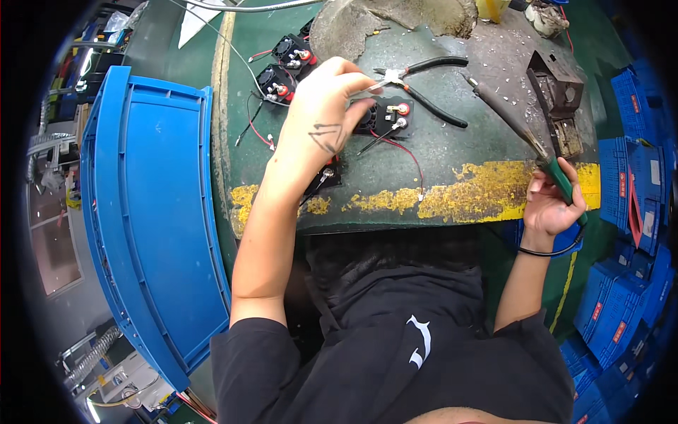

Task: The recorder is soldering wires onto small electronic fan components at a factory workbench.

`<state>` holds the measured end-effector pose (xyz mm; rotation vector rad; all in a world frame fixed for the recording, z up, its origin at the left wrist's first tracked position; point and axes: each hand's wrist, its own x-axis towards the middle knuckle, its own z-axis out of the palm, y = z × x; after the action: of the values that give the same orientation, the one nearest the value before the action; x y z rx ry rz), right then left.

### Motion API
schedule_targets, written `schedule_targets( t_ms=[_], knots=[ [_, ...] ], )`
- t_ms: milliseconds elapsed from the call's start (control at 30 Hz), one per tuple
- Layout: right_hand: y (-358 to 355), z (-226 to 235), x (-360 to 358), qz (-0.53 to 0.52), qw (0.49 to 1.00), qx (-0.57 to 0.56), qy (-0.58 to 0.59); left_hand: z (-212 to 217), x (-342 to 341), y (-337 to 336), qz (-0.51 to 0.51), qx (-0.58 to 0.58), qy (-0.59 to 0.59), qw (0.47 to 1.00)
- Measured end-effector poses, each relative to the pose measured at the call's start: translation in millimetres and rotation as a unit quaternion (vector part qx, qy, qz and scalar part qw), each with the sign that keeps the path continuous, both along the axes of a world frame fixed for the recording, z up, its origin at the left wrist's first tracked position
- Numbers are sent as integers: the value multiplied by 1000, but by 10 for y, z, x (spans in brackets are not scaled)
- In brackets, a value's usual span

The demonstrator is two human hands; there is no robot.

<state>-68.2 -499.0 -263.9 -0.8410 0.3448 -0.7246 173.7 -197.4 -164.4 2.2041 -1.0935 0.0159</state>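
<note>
The left hand [321,116] presses curled fingers onto a black socket block [385,116] with red and silver terminals on the green bench [480,152]. The right hand [551,201] grips a green-handled soldering iron [526,138]. Black-handled pliers [424,88] lie just beyond the block; stacked blue crates [628,177] with red labels stand right.

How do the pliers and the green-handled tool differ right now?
The pliers lie on the green table, black-handled, untouched; the green-handled tool is gripped in the right hand, raised. Pliers have two spread handles; the tool is one long shaft. Both are hand tools.
</note>
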Motion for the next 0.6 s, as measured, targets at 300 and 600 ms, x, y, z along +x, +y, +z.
schedule_targets(
  t_ms=[300,600],
  knots=[
    [27,37,-28,-17,1000,7,-6,-117,-24,-119,-42,56,-32,997],
    [-14,324,-317,-75,995,-53,-25,-170,-38,-117,-40,36,-15,998]
  ],
)
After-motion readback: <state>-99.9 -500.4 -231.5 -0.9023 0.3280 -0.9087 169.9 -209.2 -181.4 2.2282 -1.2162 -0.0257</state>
